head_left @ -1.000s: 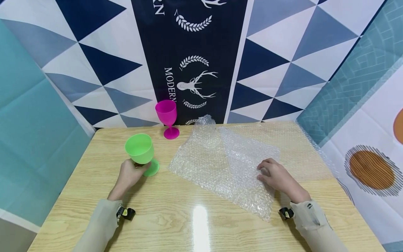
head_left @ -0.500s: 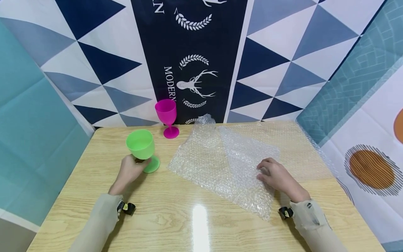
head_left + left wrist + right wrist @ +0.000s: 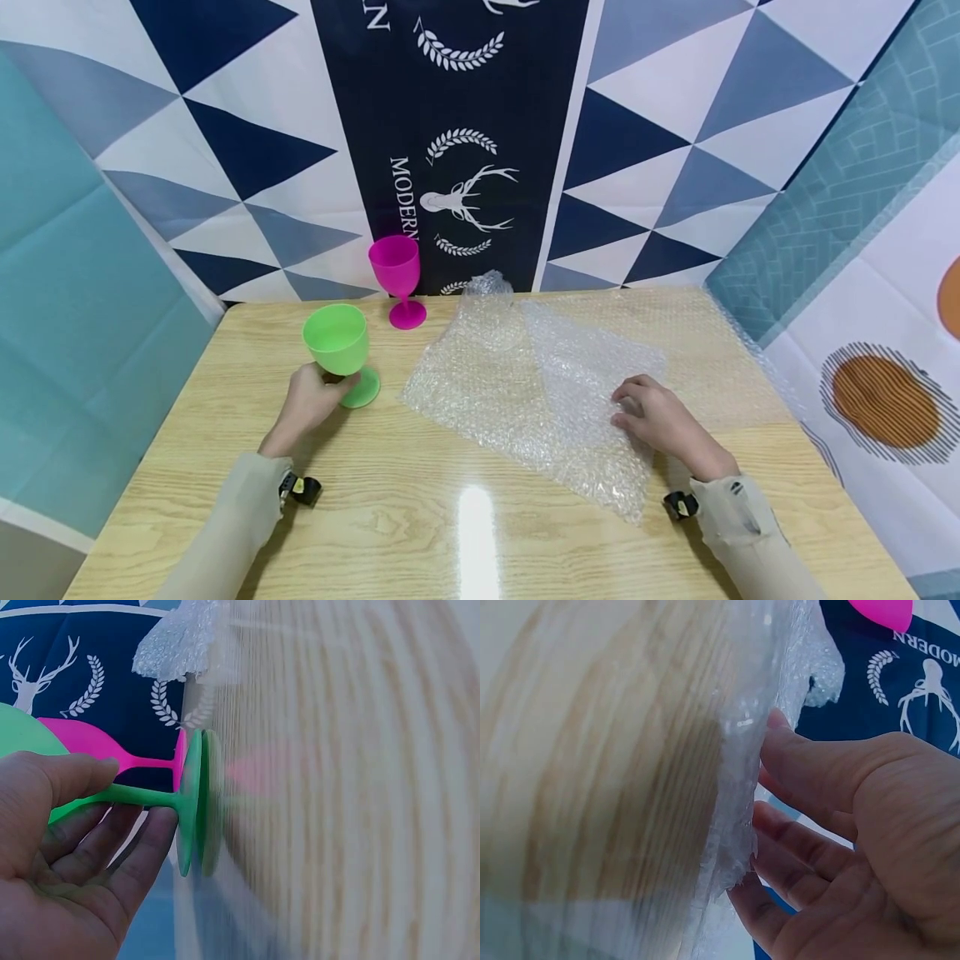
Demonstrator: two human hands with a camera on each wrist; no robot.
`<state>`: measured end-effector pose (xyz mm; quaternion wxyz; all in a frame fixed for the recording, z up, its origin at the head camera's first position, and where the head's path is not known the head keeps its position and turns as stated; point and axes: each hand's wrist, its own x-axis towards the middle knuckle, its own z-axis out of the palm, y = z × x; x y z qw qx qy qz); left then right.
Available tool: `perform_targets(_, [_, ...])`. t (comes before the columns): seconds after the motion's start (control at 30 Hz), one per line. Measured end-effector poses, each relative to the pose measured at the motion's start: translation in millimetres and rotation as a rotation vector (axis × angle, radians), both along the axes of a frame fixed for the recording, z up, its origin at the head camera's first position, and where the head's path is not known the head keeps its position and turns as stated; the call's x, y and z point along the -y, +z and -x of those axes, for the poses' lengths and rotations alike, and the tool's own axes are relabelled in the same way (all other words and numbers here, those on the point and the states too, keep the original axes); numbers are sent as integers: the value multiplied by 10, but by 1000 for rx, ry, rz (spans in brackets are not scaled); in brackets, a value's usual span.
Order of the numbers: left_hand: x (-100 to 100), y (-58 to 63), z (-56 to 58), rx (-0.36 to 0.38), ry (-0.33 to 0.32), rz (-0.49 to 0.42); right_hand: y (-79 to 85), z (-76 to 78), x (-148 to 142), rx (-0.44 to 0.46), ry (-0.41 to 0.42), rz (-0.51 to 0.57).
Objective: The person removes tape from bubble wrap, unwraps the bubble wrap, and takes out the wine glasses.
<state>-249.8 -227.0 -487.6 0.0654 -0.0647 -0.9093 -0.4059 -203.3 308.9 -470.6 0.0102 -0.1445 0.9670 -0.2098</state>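
Observation:
A green plastic goblet (image 3: 336,342) stands upright at the left of the table, with its bowl to the top. My left hand (image 3: 309,400) pinches its stem between thumb and fingers, below the bowl. In the left wrist view the goblet's round foot (image 3: 189,802) is at the tabletop; whether it touches cannot be told. A magenta goblet (image 3: 396,265) stands behind it, untouched. On the right, my right hand (image 3: 660,421) rests its fingertips on a sheet of bubble wrap (image 3: 517,400). In the right wrist view those fingers are loosely bent against the wrap (image 3: 739,780), not gripping it.
The bubble wrap spreads over the table's middle and right, one layer folded over and its far end bunched up (image 3: 489,287) near the back edge. A patterned cloth wall (image 3: 465,108) rises directly behind the wooden table (image 3: 397,517). Light glares off the front.
The green goblet and my left hand have shifted slightly toward the back of the table. My right hand and the bubble wrap have stayed put.

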Motion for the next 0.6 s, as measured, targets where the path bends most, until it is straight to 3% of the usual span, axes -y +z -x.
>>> perform_targets(0.23, [8, 36, 48, 35, -3, -28, -6, -5, 0, 3, 0, 5])
perform_targets(0.6, [1, 102, 164, 47, 2, 18, -14, 5, 0, 6, -12, 2])
